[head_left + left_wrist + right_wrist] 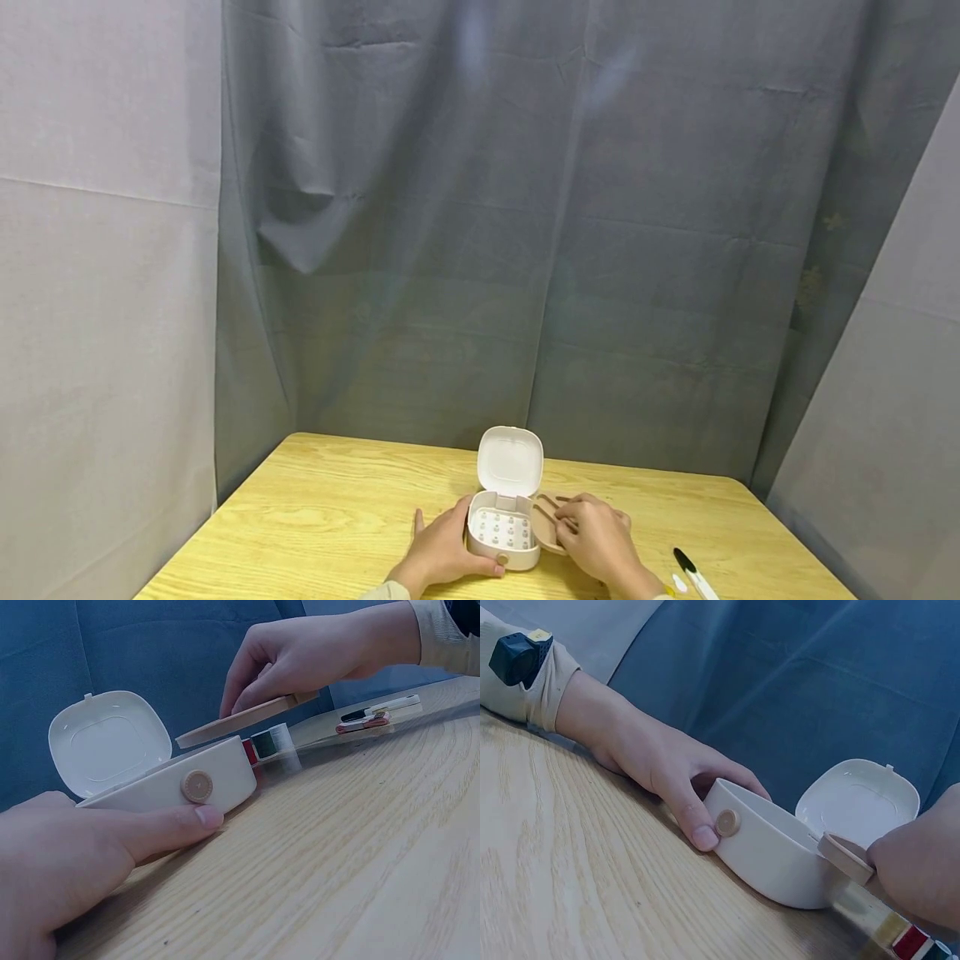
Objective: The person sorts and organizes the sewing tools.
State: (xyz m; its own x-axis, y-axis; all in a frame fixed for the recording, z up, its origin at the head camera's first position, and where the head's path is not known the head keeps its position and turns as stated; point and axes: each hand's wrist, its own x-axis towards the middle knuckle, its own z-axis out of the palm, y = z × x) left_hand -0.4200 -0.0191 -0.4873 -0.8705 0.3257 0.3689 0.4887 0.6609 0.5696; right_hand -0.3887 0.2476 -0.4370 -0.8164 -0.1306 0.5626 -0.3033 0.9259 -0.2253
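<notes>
A small white box (517, 561) with a round tan button (197, 787) on its front stands on the table, its hinged lid (510, 461) raised. Inside, rows of small pegs (497, 527) show. My left hand (442, 546) grips the box from the left, thumb along the front wall. At the box's right side, my right hand (596, 537) pinches a tan slotted tray (542, 532), tilted and partly over the rim. The right fingertips are partly hidden. Thread spools (913, 943), red and dark green among them, lie on the table beside the box, below the tray.
A slim tool (697, 575), black at one end and white at the other, lies to the right on the wooden table (337, 500). Beside it are a small white piece (678, 582) and a red item (364, 724). Grey curtains (450, 250) hang behind.
</notes>
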